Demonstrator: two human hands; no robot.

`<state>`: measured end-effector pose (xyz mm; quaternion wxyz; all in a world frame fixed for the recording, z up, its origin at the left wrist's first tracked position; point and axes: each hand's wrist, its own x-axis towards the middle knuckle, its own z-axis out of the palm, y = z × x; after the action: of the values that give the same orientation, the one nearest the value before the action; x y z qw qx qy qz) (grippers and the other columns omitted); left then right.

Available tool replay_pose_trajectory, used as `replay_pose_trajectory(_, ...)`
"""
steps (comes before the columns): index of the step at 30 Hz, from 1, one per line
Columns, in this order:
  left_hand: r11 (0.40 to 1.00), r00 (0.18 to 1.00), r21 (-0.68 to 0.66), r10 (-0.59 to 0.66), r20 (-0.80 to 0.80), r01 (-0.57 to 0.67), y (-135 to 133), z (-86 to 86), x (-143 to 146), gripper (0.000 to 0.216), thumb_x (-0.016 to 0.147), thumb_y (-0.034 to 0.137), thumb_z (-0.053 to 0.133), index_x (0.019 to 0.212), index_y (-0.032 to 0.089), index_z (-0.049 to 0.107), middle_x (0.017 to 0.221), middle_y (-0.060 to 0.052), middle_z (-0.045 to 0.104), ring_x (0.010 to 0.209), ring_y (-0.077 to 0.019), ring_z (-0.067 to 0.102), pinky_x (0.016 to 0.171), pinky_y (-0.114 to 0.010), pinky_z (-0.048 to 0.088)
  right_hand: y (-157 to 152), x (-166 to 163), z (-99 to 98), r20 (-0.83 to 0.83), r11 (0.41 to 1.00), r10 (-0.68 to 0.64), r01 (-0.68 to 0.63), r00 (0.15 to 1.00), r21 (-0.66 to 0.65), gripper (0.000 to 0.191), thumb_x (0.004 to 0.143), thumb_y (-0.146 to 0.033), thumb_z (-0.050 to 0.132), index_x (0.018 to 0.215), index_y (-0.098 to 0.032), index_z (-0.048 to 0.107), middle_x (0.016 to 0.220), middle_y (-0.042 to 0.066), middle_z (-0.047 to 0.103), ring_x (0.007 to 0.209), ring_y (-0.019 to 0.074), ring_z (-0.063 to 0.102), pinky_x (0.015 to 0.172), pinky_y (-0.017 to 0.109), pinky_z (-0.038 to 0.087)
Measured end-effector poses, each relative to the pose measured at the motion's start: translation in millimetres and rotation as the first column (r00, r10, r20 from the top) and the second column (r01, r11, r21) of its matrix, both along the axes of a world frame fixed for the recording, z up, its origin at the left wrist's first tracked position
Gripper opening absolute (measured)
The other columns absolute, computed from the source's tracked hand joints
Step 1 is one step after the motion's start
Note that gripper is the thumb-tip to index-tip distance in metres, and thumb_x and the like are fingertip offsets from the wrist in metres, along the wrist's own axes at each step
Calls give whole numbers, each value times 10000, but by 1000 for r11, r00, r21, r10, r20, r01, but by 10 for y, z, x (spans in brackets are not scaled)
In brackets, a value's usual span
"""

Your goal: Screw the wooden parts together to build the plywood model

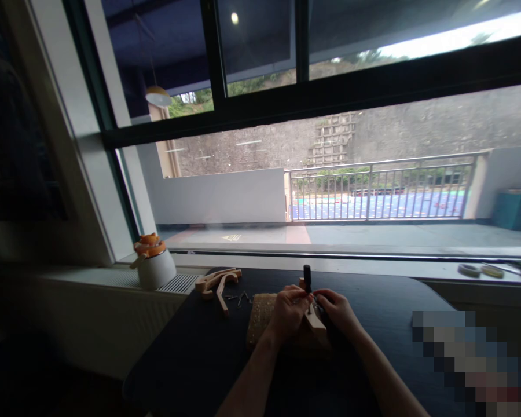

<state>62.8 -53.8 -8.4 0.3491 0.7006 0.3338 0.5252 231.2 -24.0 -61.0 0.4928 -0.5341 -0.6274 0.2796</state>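
Observation:
A black-handled tool, probably a screwdriver (307,278), stands upright between my hands, its lower end over a pale wooden piece (316,325). My left hand (290,310) is closed, fingertips pinched around the lower part of the tool. From the other side my right hand (337,307) is also closed, thumb and fingers pressed together beside the tool; what they grip is too small to make out. Under the wooden piece lies a brown, rough-looking block (259,315), partly hidden by my left hand and forearm.
Curved wooden parts (224,289) and several small metal screws (243,297) lie to the left on the dark table (191,353). A white pot with an orange lid (156,269) stands on the sill. Tape rolls (469,270) sit at right, below the window.

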Motion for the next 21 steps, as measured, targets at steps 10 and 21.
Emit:
replay_pose_trajectory(10, 994, 998, -80, 69, -15, -70, 1, -16, 21, 141, 692, 253, 680, 756, 135, 721, 784, -79, 665, 731, -185, 603, 680, -282, 473, 31, 10, -35, 10, 1000, 5, -5, 1000, -3, 217, 898, -318, 543, 1028, -157, 605, 1052, 45, 616, 891, 184, 605, 776, 371, 507)
replay_pose_trajectory(21, 998, 998, -40, 56, 33, -55, -4, 0, 11, 83, 676, 218, 682, 638, 146, 665, 723, -30, 610, 715, -146, 572, 674, -246, 465, 25, -4, -42, -4, 1000, -4, 4, 1000, 8, 225, 896, -316, 548, 1042, -152, 598, 1046, 46, 616, 874, 180, 609, 757, 365, 514)
